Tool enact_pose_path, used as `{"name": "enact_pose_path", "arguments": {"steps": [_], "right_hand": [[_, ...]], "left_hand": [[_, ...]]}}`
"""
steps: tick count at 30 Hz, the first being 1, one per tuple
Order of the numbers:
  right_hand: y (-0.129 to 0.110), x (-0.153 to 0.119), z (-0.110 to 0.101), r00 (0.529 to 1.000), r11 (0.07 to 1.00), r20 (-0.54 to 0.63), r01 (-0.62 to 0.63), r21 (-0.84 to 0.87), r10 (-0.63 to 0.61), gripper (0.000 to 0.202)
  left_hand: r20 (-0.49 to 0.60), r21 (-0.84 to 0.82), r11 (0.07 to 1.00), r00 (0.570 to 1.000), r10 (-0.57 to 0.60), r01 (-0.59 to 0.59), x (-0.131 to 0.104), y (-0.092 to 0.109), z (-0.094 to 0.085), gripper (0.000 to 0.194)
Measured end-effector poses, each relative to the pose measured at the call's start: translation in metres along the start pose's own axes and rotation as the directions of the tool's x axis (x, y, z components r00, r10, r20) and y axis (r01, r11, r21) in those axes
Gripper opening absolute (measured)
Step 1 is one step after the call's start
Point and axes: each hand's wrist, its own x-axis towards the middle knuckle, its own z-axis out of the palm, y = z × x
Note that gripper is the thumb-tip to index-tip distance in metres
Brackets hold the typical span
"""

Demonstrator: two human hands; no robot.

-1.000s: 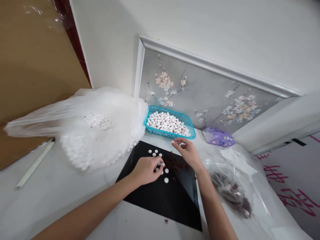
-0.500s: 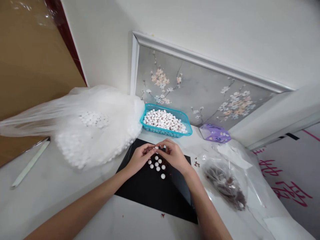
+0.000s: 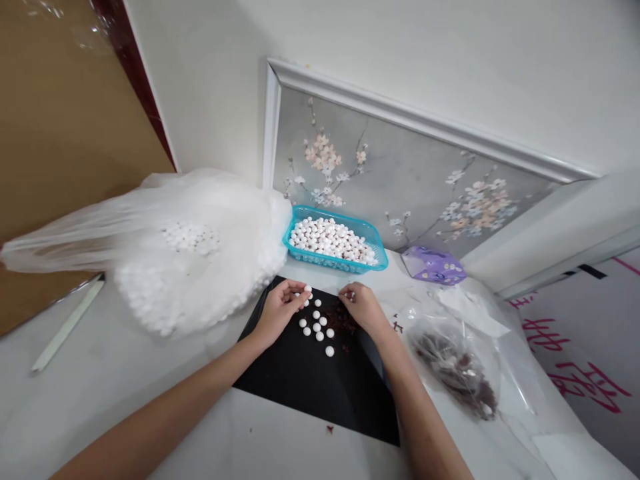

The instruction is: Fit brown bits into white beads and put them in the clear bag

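My left hand (image 3: 281, 308) is closed, pinching a white ball (image 3: 308, 289) between thumb and fingertips above the black mat (image 3: 310, 387). To its right, my right hand (image 3: 364, 305) has its fingertips together at the edge of a small heap of dark red bits (image 3: 341, 320); what they hold, if anything, is too small to name. Several loose white balls (image 3: 317, 327) lie on the mat between and below the hands. Behind them stands a blue basket (image 3: 385, 261) filled with white balls that have dark red bits among them.
A sheer white bag of white balls (image 3: 200, 267) lies at the left, near a pale strip (image 3: 69, 325). On the right are a clear bag with dark contents (image 3: 455, 373) and a purple packet (image 3: 435, 265). A framed flower picture (image 3: 400, 167) leans behind.
My hands have moved apart. The right went to the right, over the dark red bits, while the left stays near its place with a white ball. The heap of bits is now more exposed.
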Motion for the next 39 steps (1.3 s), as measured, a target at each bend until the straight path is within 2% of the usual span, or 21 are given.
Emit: {"name": "enact_pose_path", "arguments": {"steps": [4, 7, 12, 15, 20, 29, 33, 39], "right_hand": [[-0.007, 0.001, -0.004, 0.998, 0.999, -0.065, -0.012, 0.052, 0.015, 0.009], [-0.025, -0.001, -0.007, 0.992, 0.994, -0.124, -0.004, 0.111, 0.018, 0.016], [-0.064, -0.010, 0.000, 0.969, 0.959, -0.217, 0.169, 0.229, -0.118, 0.015], [-0.076, -0.015, 0.007, 0.957, 0.945, -0.234, 0.225, 0.235, -0.170, 0.014], [-0.075, -0.018, 0.013, 0.955, 0.944, -0.237, 0.233, 0.234, -0.178, 0.013], [-0.072, -0.020, 0.014, 0.972, 0.930, -0.149, 0.217, 0.296, -0.179, 0.017], [-0.069, -0.019, 0.016, 0.975, 0.929, -0.155, 0.203, 0.311, -0.161, 0.017], [-0.068, -0.018, 0.017, 0.971, 0.922, -0.139, 0.231, 0.312, -0.196, 0.014]], "left_hand": [[0.008, -0.003, 1.000, 1.000, 0.007, -0.007, 0.000, 0.000, 0.000, 0.025], [0.032, -0.018, 1.000, 0.999, -0.005, 0.006, 0.000, 0.001, 0.001, 0.026], [0.060, -0.045, 0.998, 0.998, -0.036, 0.039, 0.000, 0.002, 0.000, 0.028], [0.060, -0.050, 0.998, 0.997, -0.041, 0.044, 0.000, 0.002, -0.001, 0.029], [0.073, -0.043, 0.998, 0.997, -0.041, 0.044, 0.000, 0.002, -0.001, 0.029], [0.047, -0.049, 0.998, 0.998, -0.044, 0.046, 0.001, 0.002, -0.002, 0.027], [0.043, -0.057, 0.998, 0.998, -0.038, 0.040, 0.001, 0.003, -0.003, 0.027], [0.058, -0.067, 0.997, 0.998, -0.033, 0.037, 0.001, 0.005, -0.003, 0.024]]}}
